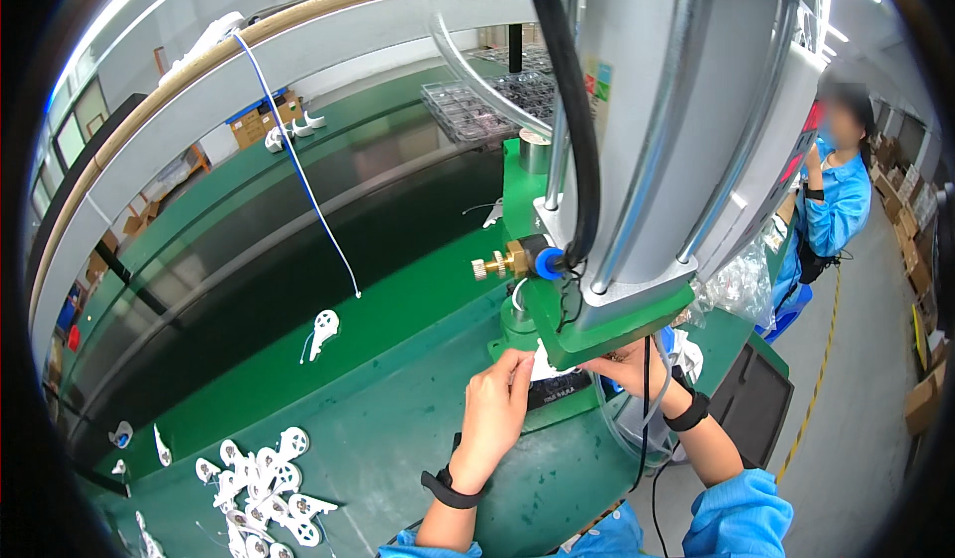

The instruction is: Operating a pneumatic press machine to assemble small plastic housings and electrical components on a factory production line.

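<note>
A green and grey pneumatic press (pixel 637 140) stands right in front of me. Under its head, a white plastic part (pixel 544 365) lies at the black block (pixel 559 389) on the press base. My left hand (pixel 497 399) is closed, with thumb and forefinger pinching the left side of that part. From the right, my right hand (pixel 635 369) reaches in beneath the press head. Its fingertips are hidden by the green plate, so whether they touch the part does not show. Each wrist wears a black band.
Several white wheel-ended parts (pixel 264 488) are heaped on the green bench at lower left. A single similar part (pixel 324 331) lies beyond them. Clear trays (pixel 487 105) sit at the back. Right of the press are clear plastic bags (pixel 741 284), a dark tray (pixel 751 404) and a seated co-worker (pixel 841 200).
</note>
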`<state>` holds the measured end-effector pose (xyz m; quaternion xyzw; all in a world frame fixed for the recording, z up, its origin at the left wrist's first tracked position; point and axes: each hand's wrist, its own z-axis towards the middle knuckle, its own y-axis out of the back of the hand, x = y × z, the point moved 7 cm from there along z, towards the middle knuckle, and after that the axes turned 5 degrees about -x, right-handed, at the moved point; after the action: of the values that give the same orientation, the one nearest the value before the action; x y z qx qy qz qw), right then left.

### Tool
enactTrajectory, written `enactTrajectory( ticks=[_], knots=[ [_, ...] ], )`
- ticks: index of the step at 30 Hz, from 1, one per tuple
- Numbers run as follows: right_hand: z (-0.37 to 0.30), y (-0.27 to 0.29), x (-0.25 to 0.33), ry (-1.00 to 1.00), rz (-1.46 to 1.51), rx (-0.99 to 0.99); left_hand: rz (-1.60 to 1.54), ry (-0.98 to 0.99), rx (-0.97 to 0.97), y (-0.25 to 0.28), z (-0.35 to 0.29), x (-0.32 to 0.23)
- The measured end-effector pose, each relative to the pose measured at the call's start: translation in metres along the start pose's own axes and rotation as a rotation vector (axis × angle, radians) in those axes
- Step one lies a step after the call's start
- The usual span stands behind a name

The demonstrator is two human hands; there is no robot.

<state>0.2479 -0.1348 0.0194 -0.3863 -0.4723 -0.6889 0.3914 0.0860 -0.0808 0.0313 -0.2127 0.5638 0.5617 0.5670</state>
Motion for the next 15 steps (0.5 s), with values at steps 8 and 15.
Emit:
enactTrajectory(
  ticks=[8, 15],
  knots=[
    [0.01, -0.004, 0.0, -0.06, -0.074, -0.023, -0.005, 0.004, -0.001, 0.001, 0.0, 0.0],
    [0.013, -0.003, 0.01, -0.016, -0.162, -0.061, 0.03, -0.018, 0.004, 0.0, 0.0, -0.002]
  ],
)
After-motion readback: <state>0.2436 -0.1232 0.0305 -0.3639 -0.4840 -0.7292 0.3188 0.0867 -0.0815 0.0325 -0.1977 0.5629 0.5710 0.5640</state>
